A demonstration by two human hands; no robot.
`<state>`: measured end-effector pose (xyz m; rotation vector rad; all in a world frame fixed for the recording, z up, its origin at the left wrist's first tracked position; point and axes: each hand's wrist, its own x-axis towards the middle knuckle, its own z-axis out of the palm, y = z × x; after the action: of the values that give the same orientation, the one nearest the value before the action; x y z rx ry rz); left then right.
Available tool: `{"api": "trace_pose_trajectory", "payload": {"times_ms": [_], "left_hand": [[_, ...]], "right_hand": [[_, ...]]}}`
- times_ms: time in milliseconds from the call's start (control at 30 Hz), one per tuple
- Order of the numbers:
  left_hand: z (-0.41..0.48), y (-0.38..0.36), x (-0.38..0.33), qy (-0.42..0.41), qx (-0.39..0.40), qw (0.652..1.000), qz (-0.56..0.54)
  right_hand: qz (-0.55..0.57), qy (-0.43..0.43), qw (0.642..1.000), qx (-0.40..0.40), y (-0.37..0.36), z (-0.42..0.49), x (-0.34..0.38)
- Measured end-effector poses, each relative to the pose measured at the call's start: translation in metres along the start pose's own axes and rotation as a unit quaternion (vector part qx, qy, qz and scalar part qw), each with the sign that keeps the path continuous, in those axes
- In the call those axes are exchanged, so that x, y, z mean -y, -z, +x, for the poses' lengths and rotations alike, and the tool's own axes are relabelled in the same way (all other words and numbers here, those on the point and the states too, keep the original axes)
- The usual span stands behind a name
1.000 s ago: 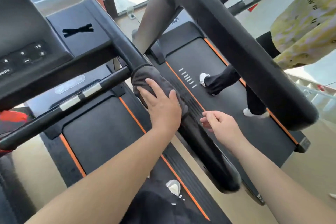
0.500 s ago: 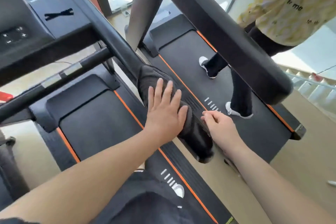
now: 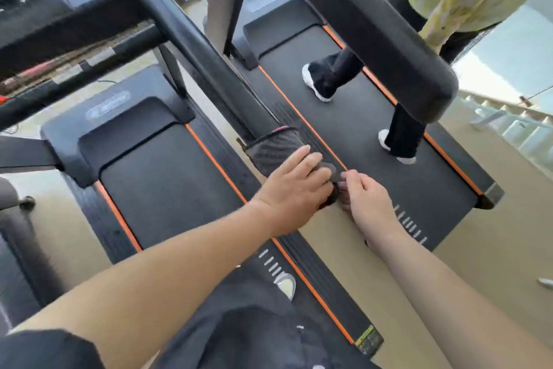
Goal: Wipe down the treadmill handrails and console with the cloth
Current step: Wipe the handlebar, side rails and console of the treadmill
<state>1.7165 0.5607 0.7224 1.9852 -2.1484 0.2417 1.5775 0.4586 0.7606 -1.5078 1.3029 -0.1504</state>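
Note:
A dark grey cloth [image 3: 270, 149] is wrapped over the near end of my treadmill's right handrail [image 3: 209, 69], a black padded bar running from the console [image 3: 27, 0] at the upper left down to the middle. My left hand [image 3: 294, 181] lies on top of the cloth and curls round it at the handrail's tip. My right hand [image 3: 363, 193] is right beside it, fingers curled, fingertips touching the cloth's edge at the tip. The front crossbar [image 3: 77, 72] with silver sensor plates runs below the console.
A person in a yellow patterned top and black trousers [image 3: 401, 129] walks on the neighbouring treadmill [image 3: 374, 141] on the right, whose thick black handrail [image 3: 374, 24] crosses overhead. My own belt [image 3: 167, 183] lies below, my shoe [image 3: 285, 283] on it. Tan floor lies at the right.
My left hand slid the cloth down the handrail from near the console joint to its near tip. My right hand stayed close beside it and now touches the cloth. The neighbour kept stepping.

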Motion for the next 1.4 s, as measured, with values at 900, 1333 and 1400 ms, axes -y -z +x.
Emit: {"api": "trace_pose_trajectory", "payload": {"times_ms": [900,1333,1400], "left_hand": [[-0.031,0.042,0.091,0.217,-0.17,0.941,-0.197],[-0.053,0.062,0.25,0.486,-0.117,0.802,-0.327],[-0.059,0.068,0.272,0.502,-0.106,0.788,-0.341]], "right_hand": [[-0.168,0.096,0.977,0.084,-0.062,0.015,0.052],[-0.479,0.241,0.841,-0.071,-0.205,0.083,0.165],[-0.49,0.25,0.831,-0.076,-0.224,0.094,0.181]]}}
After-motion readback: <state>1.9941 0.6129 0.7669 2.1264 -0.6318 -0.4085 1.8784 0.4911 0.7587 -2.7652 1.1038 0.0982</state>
